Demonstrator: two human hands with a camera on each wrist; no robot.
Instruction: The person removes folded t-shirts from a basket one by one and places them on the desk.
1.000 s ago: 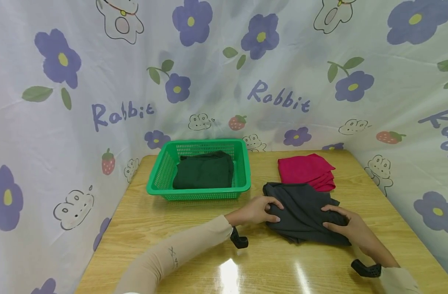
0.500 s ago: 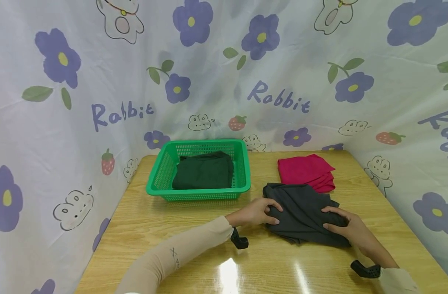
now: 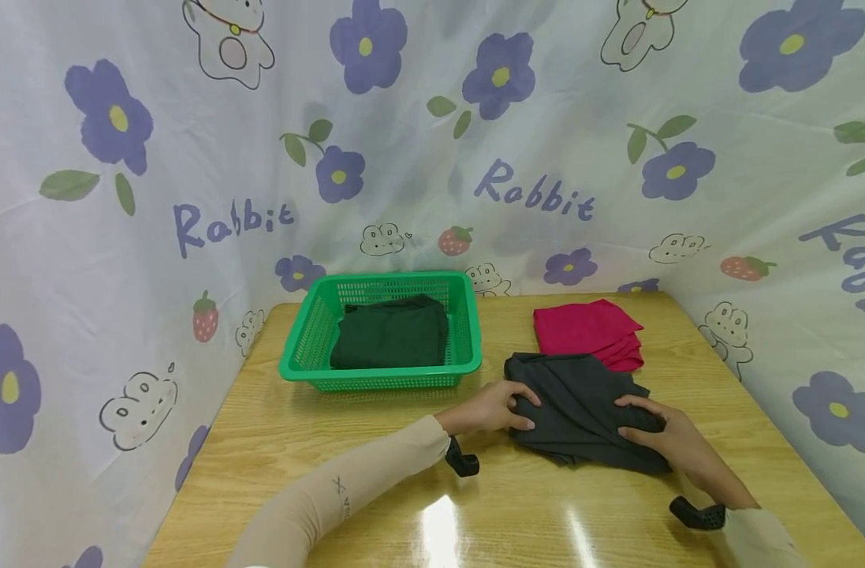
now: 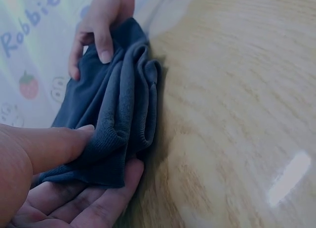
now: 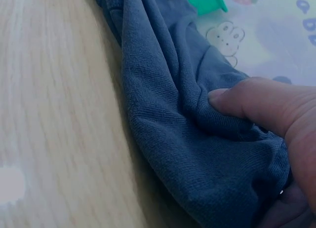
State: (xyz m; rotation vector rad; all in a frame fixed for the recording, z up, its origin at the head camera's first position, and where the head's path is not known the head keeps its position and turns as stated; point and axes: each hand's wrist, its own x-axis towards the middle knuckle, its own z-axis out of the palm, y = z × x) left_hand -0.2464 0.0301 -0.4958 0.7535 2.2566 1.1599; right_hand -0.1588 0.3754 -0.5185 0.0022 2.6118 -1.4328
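Hardly anything had changed, so the work seemed paused: the left hand (image 3: 486, 408) and right hand (image 3: 680, 443) each kept its grip pinched on one end of the gray cloth (image 3: 576, 406), at the right of the worktop (image 3: 524, 513), just near of the red cloth (image 3: 581, 326).

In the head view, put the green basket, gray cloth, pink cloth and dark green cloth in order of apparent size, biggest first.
Green basket
Gray cloth, though nearer the camera
Dark green cloth and pink cloth: too alike to rank
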